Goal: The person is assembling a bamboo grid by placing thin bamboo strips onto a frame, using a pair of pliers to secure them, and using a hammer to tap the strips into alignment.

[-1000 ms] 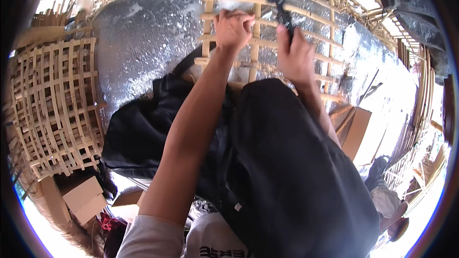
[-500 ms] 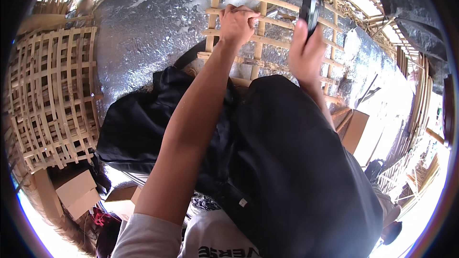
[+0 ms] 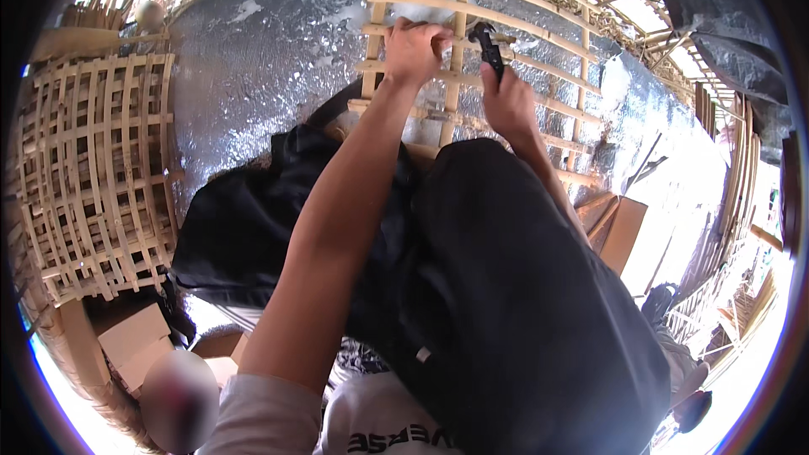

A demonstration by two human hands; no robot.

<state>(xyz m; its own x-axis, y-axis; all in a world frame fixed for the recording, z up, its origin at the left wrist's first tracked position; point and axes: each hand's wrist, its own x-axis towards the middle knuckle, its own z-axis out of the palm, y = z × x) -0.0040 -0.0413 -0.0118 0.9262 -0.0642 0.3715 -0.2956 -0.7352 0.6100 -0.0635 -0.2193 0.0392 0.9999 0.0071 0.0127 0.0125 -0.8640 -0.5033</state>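
Observation:
A bamboo lattice (image 3: 522,13) of pale slats lies across the silver foil-like surface before me. My left hand (image 3: 413,52) is closed over a slat near a crossing, its fingers curled against the wood. Whether it also pinches something small cannot be seen. My right hand (image 3: 508,103) grips a black hammer (image 3: 492,52) by its handle. The hammer's head is low over the lattice, just right of my left hand and the crossing. I cannot tell whether it touches the wood. My legs in black trousers (image 3: 514,270) cover the near part of the lattice.
Another woven bamboo lattice (image 3: 93,177) stands at the left. Open cardboard boxes (image 3: 139,337) are at the lower left, and a further cardboard piece (image 3: 625,232) is at the right. Straw and sticks line the far edge. A person (image 3: 687,375) is at the lower right.
My right hand has swung the hammer down and to the left, from the lattice's right part to beside my left hand. My left hand stays on the same slat.

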